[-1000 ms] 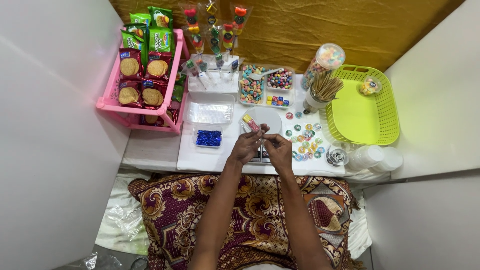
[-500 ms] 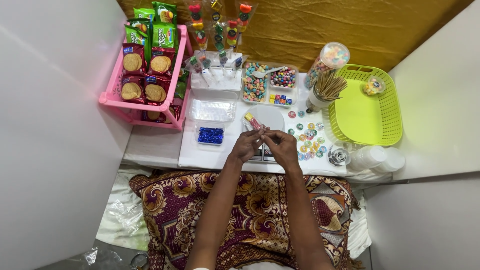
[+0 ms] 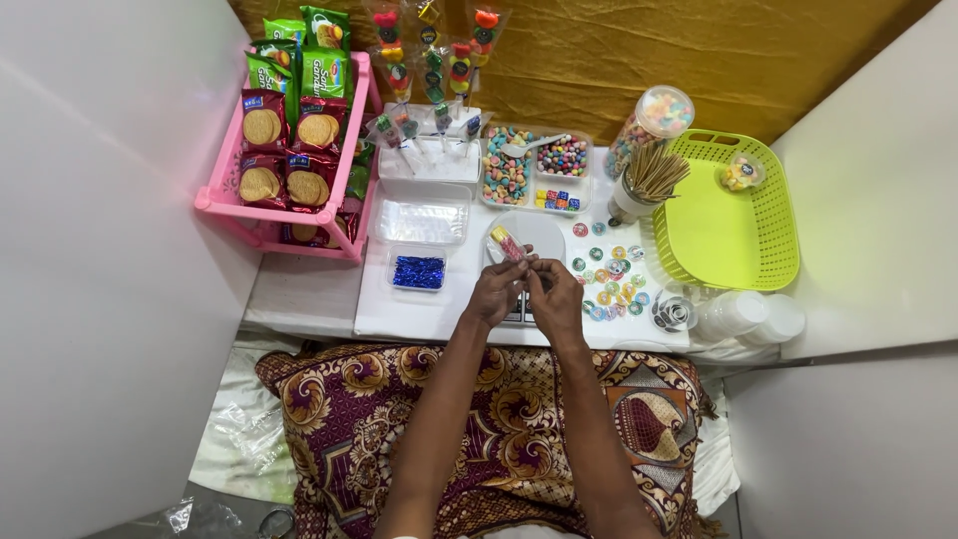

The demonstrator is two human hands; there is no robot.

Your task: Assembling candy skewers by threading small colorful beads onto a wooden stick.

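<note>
Nearest the camera, over a patterned maroon cloth (image 3: 499, 419) on the lap, both forearms reach forward and meet at the front edge of the white table (image 3: 419, 314). At that edge the left hand (image 3: 492, 292) is curled nearly closed, its fingertips pinched on the lower end of a small candy skewer (image 3: 507, 244) wrapped in clear film, which slants up and away to the left. Touching it, the right hand (image 3: 555, 299) is also curled, thumb and forefinger pressed together at the same lower end of the skewer; whether it holds anything more there is too small to tell. Just beyond the knuckles lies a round white plate (image 3: 544, 235), the skewer's tip above it. Left of the hands sits a small clear box of blue glitter (image 3: 417, 271); right of them, round coloured stickers (image 3: 614, 279) are scattered. Farther back stand a tray of mixed sweets (image 3: 534, 165), a cup of wooden sticks (image 3: 644, 180), a green basket (image 3: 728, 235) and a pink rack of biscuit packs (image 3: 289, 150).
</note>
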